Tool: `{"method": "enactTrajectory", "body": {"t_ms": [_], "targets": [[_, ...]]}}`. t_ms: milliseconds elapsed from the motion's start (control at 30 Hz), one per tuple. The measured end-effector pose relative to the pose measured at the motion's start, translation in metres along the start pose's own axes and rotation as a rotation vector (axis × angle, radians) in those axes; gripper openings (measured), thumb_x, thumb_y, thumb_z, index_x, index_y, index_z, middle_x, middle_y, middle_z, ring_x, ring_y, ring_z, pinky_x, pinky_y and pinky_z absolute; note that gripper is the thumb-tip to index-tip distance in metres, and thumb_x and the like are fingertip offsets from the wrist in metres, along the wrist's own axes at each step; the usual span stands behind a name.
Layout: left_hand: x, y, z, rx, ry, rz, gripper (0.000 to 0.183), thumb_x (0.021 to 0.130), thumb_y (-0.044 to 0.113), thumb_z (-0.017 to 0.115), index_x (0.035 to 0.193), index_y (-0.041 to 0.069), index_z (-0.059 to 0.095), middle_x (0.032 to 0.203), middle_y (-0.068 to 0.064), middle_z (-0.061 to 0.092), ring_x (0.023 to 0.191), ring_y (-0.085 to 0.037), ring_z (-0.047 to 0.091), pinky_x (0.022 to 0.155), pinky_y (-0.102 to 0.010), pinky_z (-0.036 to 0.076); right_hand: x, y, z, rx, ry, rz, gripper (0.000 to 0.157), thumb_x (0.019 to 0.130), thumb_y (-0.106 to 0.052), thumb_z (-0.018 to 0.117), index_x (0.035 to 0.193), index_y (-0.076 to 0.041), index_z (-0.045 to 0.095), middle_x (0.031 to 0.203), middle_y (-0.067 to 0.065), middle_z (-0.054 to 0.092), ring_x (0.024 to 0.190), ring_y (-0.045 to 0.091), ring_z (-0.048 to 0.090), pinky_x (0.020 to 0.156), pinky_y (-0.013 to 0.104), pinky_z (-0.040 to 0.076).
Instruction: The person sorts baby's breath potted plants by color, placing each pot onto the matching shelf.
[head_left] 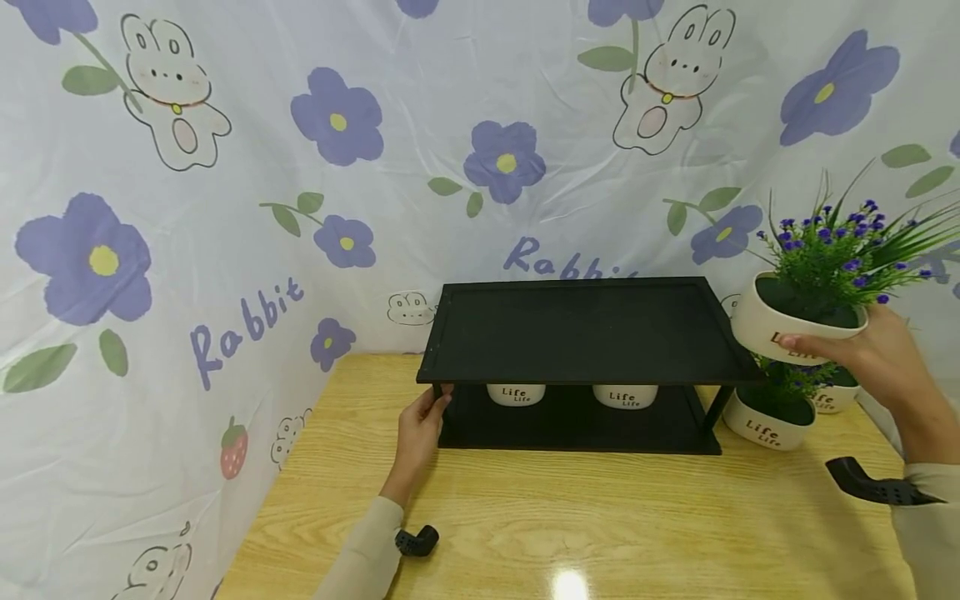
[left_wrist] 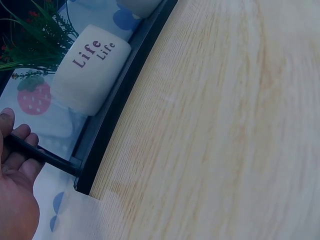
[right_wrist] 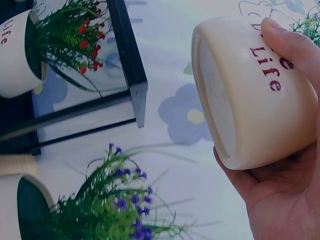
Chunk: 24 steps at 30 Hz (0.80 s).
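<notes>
A black two-tier shelf stands on the table. My left hand grips its left front post, thumb on one side and fingers round the other. In my right hand is a white oval flowerpot marked "Life", with a purple-flowered artificial plant; the thumb presses its front and the fingers go round its side. The pot is lifted to the right of the shelf's top board, above other pots. Two white pots, the left one and the right one, sit on the lower board, their plants mostly hidden in the head view.
Right of the shelf, a pot with purple flowers stands on the wooden table, another pot behind it. A white cloth with rabbits and purple flowers hangs behind and at the left.
</notes>
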<state>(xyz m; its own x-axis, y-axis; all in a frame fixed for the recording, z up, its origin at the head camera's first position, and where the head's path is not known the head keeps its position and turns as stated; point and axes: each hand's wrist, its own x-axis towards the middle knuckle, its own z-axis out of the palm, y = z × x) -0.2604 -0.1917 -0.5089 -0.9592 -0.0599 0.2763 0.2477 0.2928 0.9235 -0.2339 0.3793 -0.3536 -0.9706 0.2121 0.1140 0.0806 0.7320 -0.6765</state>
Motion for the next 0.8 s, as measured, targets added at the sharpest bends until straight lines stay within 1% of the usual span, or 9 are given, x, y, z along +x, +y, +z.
{"method": "enactTrajectory", "body": {"t_ms": [33, 67, 133, 200, 267, 367, 467, 733, 800], "targets": [[0.0, 0.001, 0.0, -0.002, -0.001, -0.002, 0.029, 0.102, 0.016, 0.055, 0.129, 0.012, 0.064, 0.116, -0.01, 0.07, 0.082, -0.014, 0.057, 0.076, -0.021, 0.045, 0.001, -0.002, 0.001, -0.004, -0.005, -0.001, 0.118, 0.088, -0.055, 0.064, 0.151, 0.005, -0.016, 0.155, 0.036, -0.017, 0.138, 0.064, -0.004, 0.101, 0.081, 0.012], [-0.001, 0.002, -0.001, 0.0, -0.006, -0.001, 0.029, 0.102, 0.016, 0.054, 0.129, 0.012, 0.064, 0.112, -0.012, 0.07, 0.08, -0.013, 0.057, 0.075, -0.02, 0.046, 0.002, -0.005, 0.002, 0.0, -0.013, -0.002, 0.118, 0.088, -0.056, 0.064, 0.151, 0.005, -0.016, 0.155, 0.036, -0.017, 0.139, 0.064, -0.004, 0.101, 0.081, 0.012], [-0.001, 0.004, -0.001, 0.001, -0.012, -0.001, 0.03, 0.102, 0.015, 0.054, 0.13, 0.01, 0.063, 0.096, -0.019, 0.068, 0.067, -0.012, 0.053, 0.068, -0.021, 0.045, 0.004, -0.009, 0.003, 0.001, -0.031, 0.003, 0.119, 0.087, -0.057, 0.064, 0.151, 0.005, -0.016, 0.155, 0.036, -0.017, 0.139, 0.064, -0.004, 0.101, 0.081, 0.012], [-0.002, 0.004, -0.001, 0.0, -0.016, 0.001, 0.03, 0.102, 0.015, 0.053, 0.13, 0.009, 0.063, 0.08, -0.023, 0.058, 0.056, -0.012, 0.042, 0.063, -0.024, 0.041, 0.006, -0.014, 0.005, 0.01, -0.052, 0.004, 0.12, 0.087, -0.057, 0.065, 0.151, 0.004, -0.017, 0.156, 0.035, -0.017, 0.139, 0.063, -0.004, 0.101, 0.08, 0.013], [-0.002, 0.003, -0.002, -0.002, -0.018, 0.001, 0.03, 0.102, 0.015, 0.053, 0.13, 0.01, 0.063, 0.073, -0.026, 0.049, 0.052, -0.011, 0.036, 0.062, -0.025, 0.041, 0.009, -0.019, 0.007, 0.033, -0.079, -0.009, 0.12, 0.088, -0.056, 0.065, 0.151, 0.003, -0.018, 0.156, 0.033, -0.018, 0.14, 0.062, -0.004, 0.101, 0.08, 0.014], [-0.002, 0.003, -0.002, -0.006, -0.015, 0.009, 0.029, 0.102, 0.015, 0.054, 0.129, 0.011, 0.064, 0.078, -0.022, 0.054, 0.056, -0.012, 0.04, 0.068, -0.025, 0.043, 0.013, -0.027, 0.009, 0.049, -0.118, -0.028, 0.12, 0.088, -0.054, 0.066, 0.151, 0.002, -0.018, 0.156, 0.033, -0.017, 0.14, 0.062, -0.002, 0.1, 0.08, 0.018], [-0.002, 0.004, -0.002, -0.006, -0.016, 0.015, 0.029, 0.102, 0.014, 0.054, 0.129, 0.011, 0.064, 0.081, -0.021, 0.055, 0.058, -0.014, 0.041, 0.067, -0.025, 0.043, 0.017, -0.036, 0.013, 0.042, -0.14, -0.047, 0.12, 0.087, -0.054, 0.067, 0.152, 0.002, -0.017, 0.157, 0.034, -0.015, 0.14, 0.063, 0.002, 0.099, 0.08, 0.021], [-0.002, 0.003, -0.001, 0.004, -0.022, 0.01, 0.031, 0.102, 0.015, 0.053, 0.13, 0.006, 0.063, 0.076, -0.023, 0.052, 0.054, -0.01, 0.039, 0.058, -0.024, 0.039, 0.027, -0.059, 0.024, 0.027, -0.153, -0.098, 0.121, 0.085, -0.056, 0.069, 0.153, 0.002, -0.012, 0.158, 0.032, -0.011, 0.141, 0.061, 0.0, 0.101, 0.08, 0.019], [0.0, -0.004, 0.001, 0.003, -0.014, 0.009, 0.031, 0.102, 0.015, 0.053, 0.13, 0.005, 0.062, 0.075, -0.023, 0.051, 0.053, -0.01, 0.037, 0.056, -0.024, 0.038, 0.029, -0.063, 0.028, 0.031, -0.154, -0.112, 0.121, 0.084, -0.055, 0.069, 0.153, 0.002, -0.012, 0.159, 0.032, -0.011, 0.141, 0.061, 0.001, 0.101, 0.08, 0.019]]}}
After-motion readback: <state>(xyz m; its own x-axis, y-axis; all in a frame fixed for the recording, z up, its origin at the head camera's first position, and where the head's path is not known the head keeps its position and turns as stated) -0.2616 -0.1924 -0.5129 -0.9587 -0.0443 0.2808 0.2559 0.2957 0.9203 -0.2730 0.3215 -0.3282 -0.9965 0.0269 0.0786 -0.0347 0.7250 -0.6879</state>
